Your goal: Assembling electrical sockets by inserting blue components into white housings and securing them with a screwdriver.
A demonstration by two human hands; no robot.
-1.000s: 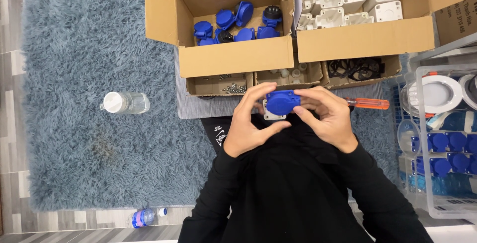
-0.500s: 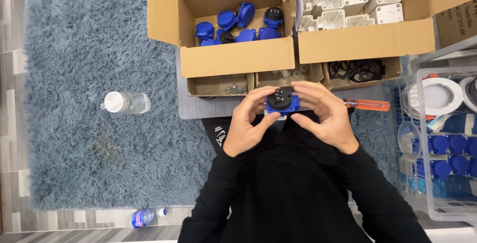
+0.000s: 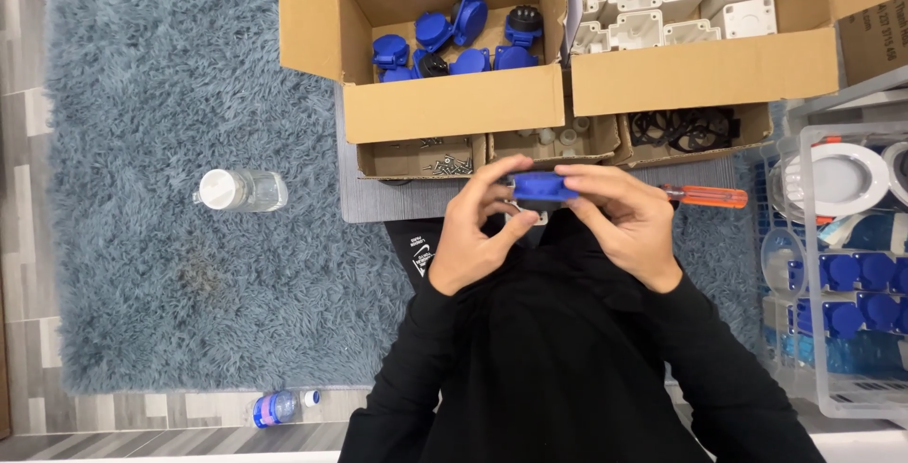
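Note:
Both my hands hold one blue plastic socket part in front of my chest, over the near edge of a grey board. My left hand grips its left side with thumb and fingers, and my right hand grips its right side. A small white piece shows just under the blue part, mostly hidden by my fingers. Black sleeves cover both arms.
Behind my hands stand an open cardboard box of blue socket parts, a second box of white housings, and small trays with screws. An orange-handled screwdriver lies right. Clear bins stand far right; a water bottle lies on the blue rug.
The blue part has been turned in my hands: first its blue cover faced up, then a black face showed, and now only its blue edge shows. My hands stayed in place.

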